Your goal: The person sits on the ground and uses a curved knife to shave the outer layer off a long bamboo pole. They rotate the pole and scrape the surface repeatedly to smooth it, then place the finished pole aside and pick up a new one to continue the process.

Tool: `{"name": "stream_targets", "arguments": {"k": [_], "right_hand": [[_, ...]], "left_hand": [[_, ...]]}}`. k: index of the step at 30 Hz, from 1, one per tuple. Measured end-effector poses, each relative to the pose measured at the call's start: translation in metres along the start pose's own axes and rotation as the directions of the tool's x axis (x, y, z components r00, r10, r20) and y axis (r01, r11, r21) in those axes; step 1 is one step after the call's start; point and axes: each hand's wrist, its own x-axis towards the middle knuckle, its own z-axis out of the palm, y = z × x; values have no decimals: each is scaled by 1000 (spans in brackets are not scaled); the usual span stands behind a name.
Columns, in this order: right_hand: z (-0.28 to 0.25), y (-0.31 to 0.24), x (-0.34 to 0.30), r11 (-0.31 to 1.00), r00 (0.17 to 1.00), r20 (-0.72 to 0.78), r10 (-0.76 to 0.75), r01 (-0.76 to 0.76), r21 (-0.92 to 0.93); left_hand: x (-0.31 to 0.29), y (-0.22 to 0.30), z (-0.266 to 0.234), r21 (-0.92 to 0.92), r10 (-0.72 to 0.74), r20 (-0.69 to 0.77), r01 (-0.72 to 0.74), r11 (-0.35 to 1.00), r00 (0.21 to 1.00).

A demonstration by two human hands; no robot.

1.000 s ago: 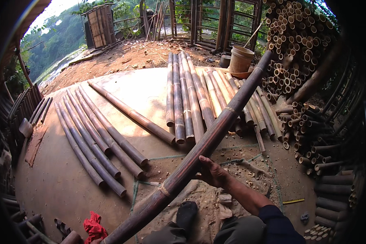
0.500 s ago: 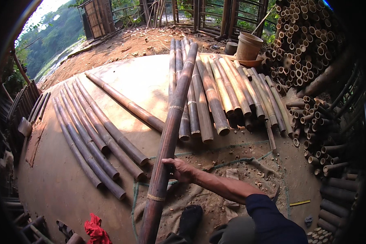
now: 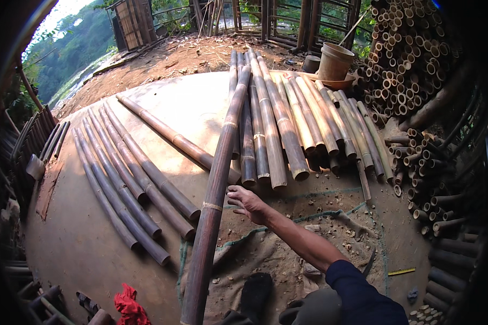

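A long dark bamboo pole [image 3: 211,189] slants up from the lower edge, its far end over the other poles. My right hand [image 3: 248,205] is just to the right of its middle, fingers spread and holding nothing. A narrow gap seems to lie between the fingertips and the pole. My left hand is out of view, and the pole's near end runs past the lower edge. Behind the slanted pole, a single brown bamboo pole [image 3: 173,136] lies diagonally on the ground. Several cut poles [image 3: 276,135] lie side by side to the right of it.
Several dark poles [image 3: 130,181] lie at left. A sack cloth [image 3: 244,265] with wood chips spreads before me, near a curved blade [image 3: 370,262] and yellow measuring strip [image 3: 402,271]. Red cloth [image 3: 129,307] sits at lower left. Bamboo stacks [image 3: 401,59] and a bucket [image 3: 335,62] stand at right.
My right hand has let go of the slanted bamboo pole and opened beside it. The pole's far end has swung left and slightly down.
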Motion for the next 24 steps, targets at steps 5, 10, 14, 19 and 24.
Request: {"name": "stream_targets", "arguments": {"k": [5,10,14,19,24], "right_hand": [[-20,-27,-97,984,984,21,-178,178,5],[-34,13,-195,969,980,-84,-179,190,156],[-63,65,-279,948,958,-272,-92,167,270],[-63,105,-313,966,954,-299,12,66,250],[-62,115,-320,979,957,-289,21,38,199]], "left_hand": [[15,276,-54,-209,357,-148,-382,900,922],[103,417,-20,-313,544,-326,-631,709,773],[172,539,18,-437,512,-232,-559,705,827],[244,611,11,-191,535,-487,-682,706,690],[282,636,11,12,503,-606,-626,780,616]]}}
